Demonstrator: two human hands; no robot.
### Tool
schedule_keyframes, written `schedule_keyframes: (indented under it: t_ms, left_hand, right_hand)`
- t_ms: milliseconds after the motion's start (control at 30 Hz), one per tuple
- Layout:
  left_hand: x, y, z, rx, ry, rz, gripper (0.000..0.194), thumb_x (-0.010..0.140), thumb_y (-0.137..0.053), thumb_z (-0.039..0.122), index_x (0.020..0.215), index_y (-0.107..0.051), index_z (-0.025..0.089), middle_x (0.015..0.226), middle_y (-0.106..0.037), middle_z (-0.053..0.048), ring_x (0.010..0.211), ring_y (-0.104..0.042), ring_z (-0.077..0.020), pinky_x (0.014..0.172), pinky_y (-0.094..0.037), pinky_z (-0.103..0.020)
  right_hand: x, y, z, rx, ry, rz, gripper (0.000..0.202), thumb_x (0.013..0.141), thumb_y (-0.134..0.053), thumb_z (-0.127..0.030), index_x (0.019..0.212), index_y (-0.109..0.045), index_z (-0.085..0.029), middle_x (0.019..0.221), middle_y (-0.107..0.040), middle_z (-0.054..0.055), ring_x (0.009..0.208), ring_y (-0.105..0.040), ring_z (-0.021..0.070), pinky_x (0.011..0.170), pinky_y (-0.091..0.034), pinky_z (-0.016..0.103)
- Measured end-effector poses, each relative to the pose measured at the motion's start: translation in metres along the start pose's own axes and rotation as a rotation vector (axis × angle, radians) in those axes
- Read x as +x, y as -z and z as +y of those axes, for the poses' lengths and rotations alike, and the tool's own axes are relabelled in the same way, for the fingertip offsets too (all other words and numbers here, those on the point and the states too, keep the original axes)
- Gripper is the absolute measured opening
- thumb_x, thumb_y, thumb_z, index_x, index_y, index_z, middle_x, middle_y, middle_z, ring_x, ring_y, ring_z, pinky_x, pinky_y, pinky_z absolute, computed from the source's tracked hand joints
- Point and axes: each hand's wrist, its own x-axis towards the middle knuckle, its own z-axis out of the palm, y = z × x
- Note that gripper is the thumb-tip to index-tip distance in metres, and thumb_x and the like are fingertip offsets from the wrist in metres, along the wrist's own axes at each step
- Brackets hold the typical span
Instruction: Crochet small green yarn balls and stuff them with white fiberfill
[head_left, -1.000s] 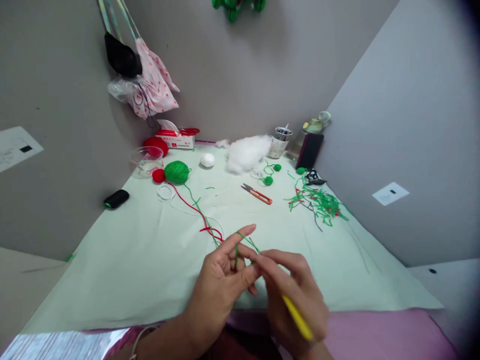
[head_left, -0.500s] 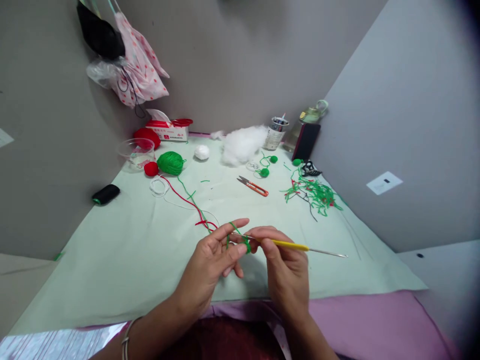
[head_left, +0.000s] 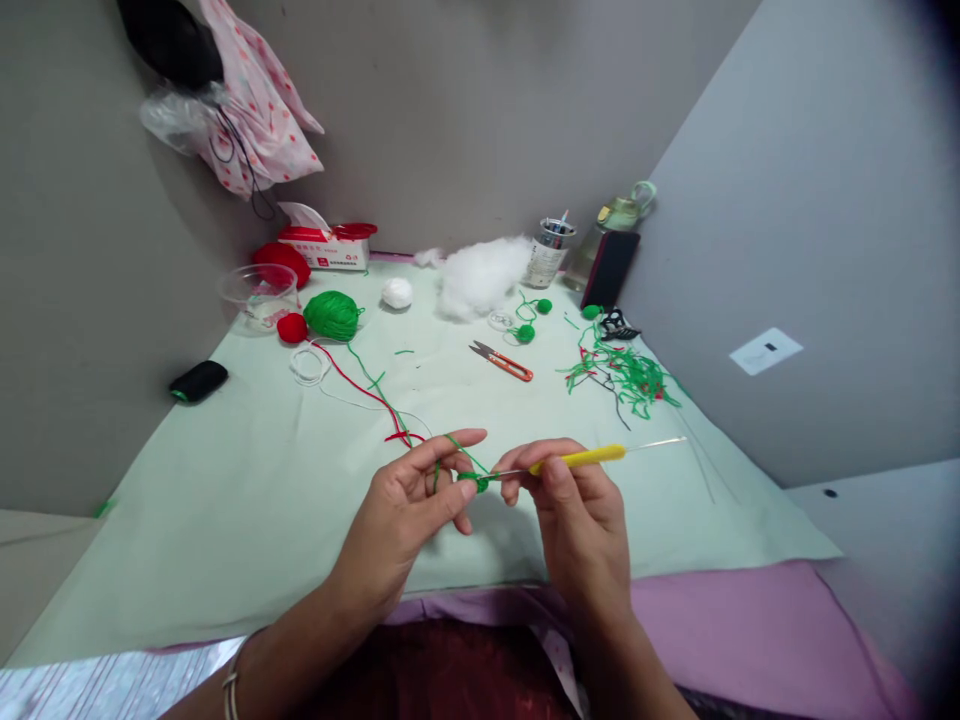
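My left hand (head_left: 405, 510) pinches a small green crochet piece (head_left: 474, 482) between thumb and fingers. Green yarn loops over its raised index finger and runs down to the piece. In my right hand (head_left: 581, 510) is a crochet hook (head_left: 585, 459) with a yellow handle, held near its middle. The hook's left tip meets the green stitches; its thin right end points out past my hand. A green yarn ball (head_left: 334, 316) lies at the back left, its strand trailing toward my left hand.
Orange-handled thread snips (head_left: 501, 361) lie mid-table. White stuffing (head_left: 486, 278) and a white ball (head_left: 397, 293) sit behind. On the right is a heap of green yarn scraps (head_left: 634, 375). A clear plastic cup (head_left: 259, 300), red yarn ball (head_left: 292, 328) and black spool (head_left: 199, 381) stand left.
My hands have drawn slightly apart. The hook has slid right relative to the green piece, and its right end has tilted up. The camera view has shifted a little.
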Motion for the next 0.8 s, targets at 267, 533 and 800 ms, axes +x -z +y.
schedule_keyframes:
  t_ms: [267, 533, 800]
  left_hand:
    - [-0.004, -0.005, 0.001, 0.139, -0.107, 0.127, 0.037, 0.081, -0.083, 0.020, 0.118, -0.081, 0.024, 0.069, -0.060, 0.005, 0.059, -0.056, -0.0078, 0.064, -0.050, -0.021]
    - [-0.003, -0.011, -0.002, -0.263, 0.162, -0.001, 0.054, 0.078, -0.089, 0.025, 0.130, -0.074, 0.018, 0.070, -0.056, 0.008, 0.043, -0.032, 0.0008, 0.045, -0.042, -0.015]
    - [0.002, -0.009, 0.004, -0.265, 0.079, -0.052, 0.045, 0.079, -0.089, 0.022, 0.123, -0.078, 0.022, 0.087, -0.066, 0.003, 0.042, -0.031, 0.0029, 0.044, -0.045, -0.015]
  right_hand:
    - [-0.009, 0.001, -0.005, -0.415, 0.321, -0.112, 0.027, 0.105, -0.049, -0.012, 0.113, -0.071, -0.025, 0.096, -0.075, 0.003, 0.085, -0.071, 0.0149, 0.079, -0.058, 0.030]
    - [-0.014, 0.002, 0.006, -0.795, 0.620, -0.104, 0.035, 0.097, -0.063, -0.011, 0.122, -0.076, -0.031, 0.104, -0.076, 0.007, 0.094, -0.073, 0.0212, 0.077, -0.062, 0.034]
    - [-0.002, -0.005, 0.002, -0.168, 0.224, -0.016, 0.023, 0.105, -0.056, -0.017, 0.104, -0.078, -0.027, 0.094, -0.074, 0.002, 0.075, -0.066, 0.0135, 0.069, -0.057, 0.029]
